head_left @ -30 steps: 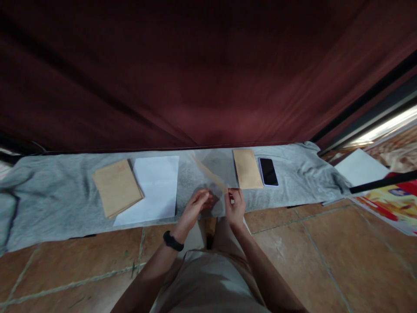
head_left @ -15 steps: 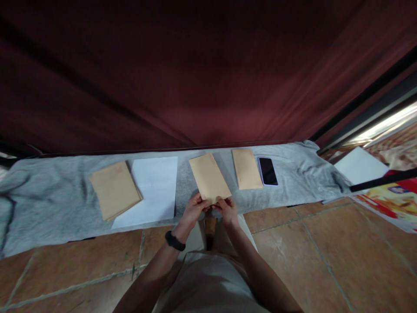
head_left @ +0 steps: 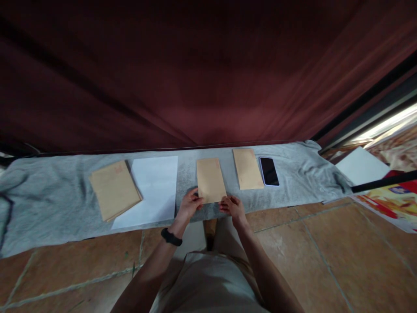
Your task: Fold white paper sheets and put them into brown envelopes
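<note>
A brown paper envelope (head_left: 211, 180) lies nearly straight in front of me on the grey cloth (head_left: 293, 174). My left hand (head_left: 191, 202) pinches its near left corner, with a black band on the wrist. At the near right corner, my right hand (head_left: 232, 205) has its fingers closed on the paper's edge. Another brown envelope (head_left: 248, 169) rests to the right, slightly tilted. Over on the left, a stack of brown envelopes (head_left: 115, 189) partly covers white paper (head_left: 156, 187).
A phone (head_left: 269, 171) with a pale case lies right of the second envelope. Behind the cloth hangs a dark red curtain (head_left: 208, 100). A white sheet (head_left: 362, 166) and a colourful printed package (head_left: 391, 202) are at the far right, beside a dark bar. Tiled floor (head_left: 293, 248) runs below.
The envelope in my hands has turned from a slant to nearly straight and now looks flat on the cloth. My hands have moved apart from its near edge's middle to its corners.
</note>
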The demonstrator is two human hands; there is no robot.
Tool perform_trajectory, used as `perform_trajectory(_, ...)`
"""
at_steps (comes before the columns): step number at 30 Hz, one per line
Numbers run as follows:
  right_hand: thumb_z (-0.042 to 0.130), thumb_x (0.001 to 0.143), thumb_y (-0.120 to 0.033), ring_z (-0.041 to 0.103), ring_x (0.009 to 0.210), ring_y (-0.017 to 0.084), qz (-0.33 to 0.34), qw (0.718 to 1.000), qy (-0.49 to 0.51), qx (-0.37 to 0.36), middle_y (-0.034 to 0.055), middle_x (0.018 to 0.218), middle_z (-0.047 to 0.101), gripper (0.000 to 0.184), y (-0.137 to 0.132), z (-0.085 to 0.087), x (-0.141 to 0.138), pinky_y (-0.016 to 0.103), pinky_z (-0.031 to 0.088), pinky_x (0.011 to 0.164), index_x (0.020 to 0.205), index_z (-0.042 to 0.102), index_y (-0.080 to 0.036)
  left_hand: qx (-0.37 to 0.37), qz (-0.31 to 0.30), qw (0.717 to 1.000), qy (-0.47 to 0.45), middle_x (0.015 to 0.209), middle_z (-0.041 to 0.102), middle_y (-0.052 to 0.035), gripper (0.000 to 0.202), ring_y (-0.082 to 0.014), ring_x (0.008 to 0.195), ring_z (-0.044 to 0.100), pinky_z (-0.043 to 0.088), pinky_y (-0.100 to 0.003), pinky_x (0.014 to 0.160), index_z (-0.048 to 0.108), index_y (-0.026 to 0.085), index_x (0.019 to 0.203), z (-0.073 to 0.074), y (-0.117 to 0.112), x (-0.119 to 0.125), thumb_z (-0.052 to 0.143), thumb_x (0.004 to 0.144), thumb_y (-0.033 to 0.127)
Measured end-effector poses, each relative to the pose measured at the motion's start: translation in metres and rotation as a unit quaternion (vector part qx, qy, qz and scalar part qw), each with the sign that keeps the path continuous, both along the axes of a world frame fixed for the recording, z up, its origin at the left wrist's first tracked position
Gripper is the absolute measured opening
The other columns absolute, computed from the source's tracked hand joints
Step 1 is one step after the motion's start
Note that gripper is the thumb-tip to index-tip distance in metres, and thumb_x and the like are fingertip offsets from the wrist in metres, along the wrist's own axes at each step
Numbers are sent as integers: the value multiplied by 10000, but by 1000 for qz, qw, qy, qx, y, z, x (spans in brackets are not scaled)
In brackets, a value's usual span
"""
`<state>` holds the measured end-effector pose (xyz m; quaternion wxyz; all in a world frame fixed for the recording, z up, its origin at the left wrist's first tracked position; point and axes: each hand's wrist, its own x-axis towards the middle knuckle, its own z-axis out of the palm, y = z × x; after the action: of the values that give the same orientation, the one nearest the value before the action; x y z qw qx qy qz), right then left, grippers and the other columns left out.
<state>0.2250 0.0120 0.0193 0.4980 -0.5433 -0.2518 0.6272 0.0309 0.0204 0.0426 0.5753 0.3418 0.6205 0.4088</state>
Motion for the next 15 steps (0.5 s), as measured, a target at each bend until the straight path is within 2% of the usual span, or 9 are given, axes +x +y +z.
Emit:
perform_trajectory(5, 785, 653, -576, 631, 445, 148, 52, 996, -50, -56, 36, 651, 732, 442, 5, 0, 3, 249, 545, 419, 779, 602, -193, -22, 15, 1000, 17, 589, 613, 57, 676, -101, 431, 531, 410, -217, 427, 638, 149, 1167, -9, 2, 0, 860, 566, 365)
perform_trajectory(10, 726, 696, -545, 585, 404, 124, 26, 997, -60, -40, 17, 659, 725, 401, 3, -3, -3, 235, 513, 384, 849, 600, -196, 12, 16, 1000, 16, 586, 627, 59, 662, -116, 438, 547, 420, -223, 428, 602, 155, 1136, -13, 0, 1, 845, 566, 387)
perform_trajectory(15, 719, 675, -556, 602, 440, 138, -12, 997, -70, -16, 2, 644, 701, 411, 2, -6, -1, 242, 523, 398, 851, 599, -204, 48, -1, 999, 12, 619, 648, 60, 616, -127, 499, 591, 460, -227, 480, 581, 177, 1139, -10, -3, 5, 803, 606, 390)
